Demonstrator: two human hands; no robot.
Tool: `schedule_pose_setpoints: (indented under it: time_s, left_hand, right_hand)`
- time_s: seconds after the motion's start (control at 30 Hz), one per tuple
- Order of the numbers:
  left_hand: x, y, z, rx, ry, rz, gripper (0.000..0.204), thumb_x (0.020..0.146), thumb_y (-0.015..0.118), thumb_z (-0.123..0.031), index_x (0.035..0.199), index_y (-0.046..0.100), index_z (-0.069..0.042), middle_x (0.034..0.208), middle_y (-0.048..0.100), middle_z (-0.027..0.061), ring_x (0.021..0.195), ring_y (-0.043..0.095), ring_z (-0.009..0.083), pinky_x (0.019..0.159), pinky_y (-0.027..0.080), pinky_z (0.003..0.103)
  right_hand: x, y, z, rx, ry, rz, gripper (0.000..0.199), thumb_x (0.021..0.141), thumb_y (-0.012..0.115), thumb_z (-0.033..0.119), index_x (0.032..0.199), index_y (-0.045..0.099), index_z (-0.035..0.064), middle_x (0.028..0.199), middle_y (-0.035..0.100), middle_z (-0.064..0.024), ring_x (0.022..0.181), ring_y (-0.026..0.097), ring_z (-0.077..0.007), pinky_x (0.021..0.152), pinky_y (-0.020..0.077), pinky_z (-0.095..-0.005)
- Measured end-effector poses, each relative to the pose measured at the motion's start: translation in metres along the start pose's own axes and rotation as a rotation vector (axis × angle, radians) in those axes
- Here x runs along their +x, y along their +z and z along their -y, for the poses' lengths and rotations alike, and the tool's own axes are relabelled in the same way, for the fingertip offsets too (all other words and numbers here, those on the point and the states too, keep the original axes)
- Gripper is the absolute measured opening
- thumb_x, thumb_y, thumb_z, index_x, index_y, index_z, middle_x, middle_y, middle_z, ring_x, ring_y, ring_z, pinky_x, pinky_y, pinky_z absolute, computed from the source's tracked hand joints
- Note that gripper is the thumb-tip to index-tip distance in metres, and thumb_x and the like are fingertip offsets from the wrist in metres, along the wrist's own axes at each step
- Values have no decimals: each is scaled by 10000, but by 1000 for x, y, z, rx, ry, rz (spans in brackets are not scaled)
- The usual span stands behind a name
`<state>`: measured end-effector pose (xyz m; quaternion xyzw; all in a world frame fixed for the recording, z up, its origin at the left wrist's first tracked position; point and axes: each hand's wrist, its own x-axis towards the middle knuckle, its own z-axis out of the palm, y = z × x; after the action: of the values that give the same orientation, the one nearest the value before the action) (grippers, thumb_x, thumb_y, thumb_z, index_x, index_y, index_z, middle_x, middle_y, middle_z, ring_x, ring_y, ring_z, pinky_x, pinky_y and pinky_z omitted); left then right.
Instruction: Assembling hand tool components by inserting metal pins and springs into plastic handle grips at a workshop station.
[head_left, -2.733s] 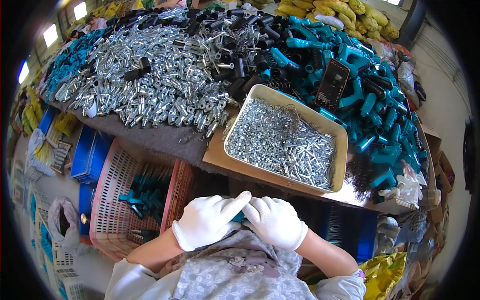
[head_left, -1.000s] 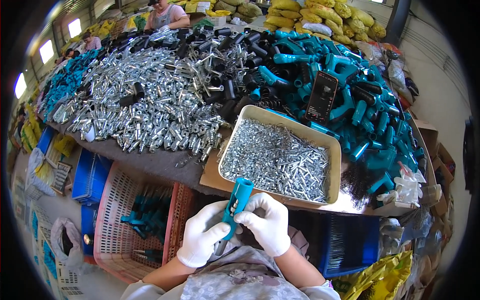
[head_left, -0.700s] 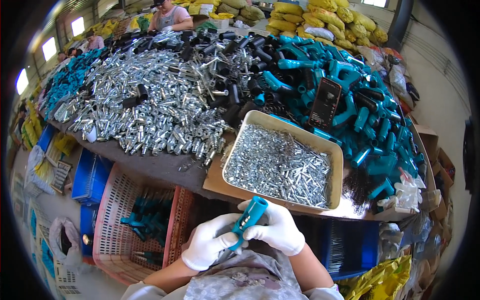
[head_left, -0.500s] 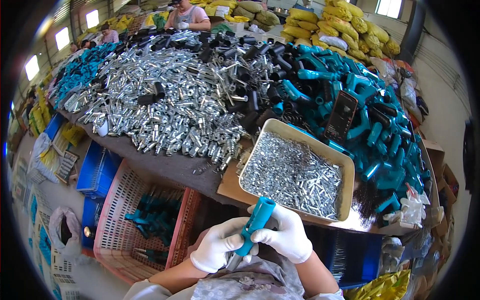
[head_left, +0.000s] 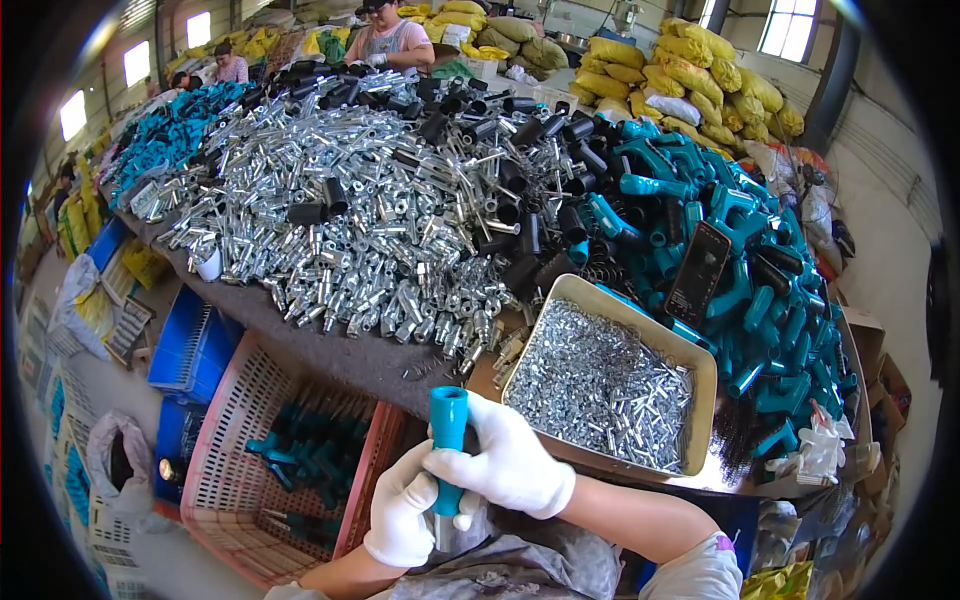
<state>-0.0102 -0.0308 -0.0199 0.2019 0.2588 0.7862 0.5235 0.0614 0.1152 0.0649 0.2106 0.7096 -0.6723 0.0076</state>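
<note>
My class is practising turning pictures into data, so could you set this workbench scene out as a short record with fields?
Left hand: white glove, gripping the teal part low down
Right hand: white glove, thumb across the teal part
Held item: teal part, hollow end topmost in the picture, silvery piece below
Tray: cream, holding small metal pieces
Left heap: mostly silvery metal parts
Right heap: mostly teal parts
Phone: against right heap
Basket: pink, teal items inside

Teal tube; white gloves; cream tray; pink basket; yellow sacks.
</note>
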Motion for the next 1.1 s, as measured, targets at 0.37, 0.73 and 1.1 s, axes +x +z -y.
schedule_pose_setpoints:
  time_s: [0.37,0.73,1.1]
  left_hand:
    - [5,-6,-3,-10,-87,-22,750,863,705,-513,1324,467,29,894,624,136,713,608,191,624,501,297]
    - [13,-18,-2,-277,-69,-135,496,974,612,-388,1303,471,-44,1103,593,133,858,589,218,653,498,327]
    - [7,-6,8,-221,-168,-124,500,996,577,-366,1342,460,-25,1107,591,157,852,591,224,647,494,328]
  right_hand:
    - [9,3,-11,-40,-166,-89,264,838,738,193,989,594,30,851,642,-50,813,603,-117,765,522,-303]
    - [107,-174,28,-1591,-206,-842,280,842,705,340,894,770,73,941,708,-149,887,675,-336,793,540,-417]
    - [81,-186,35,-1114,-407,-837,268,793,717,313,885,776,68,899,731,-166,865,702,-327,806,547,-384]
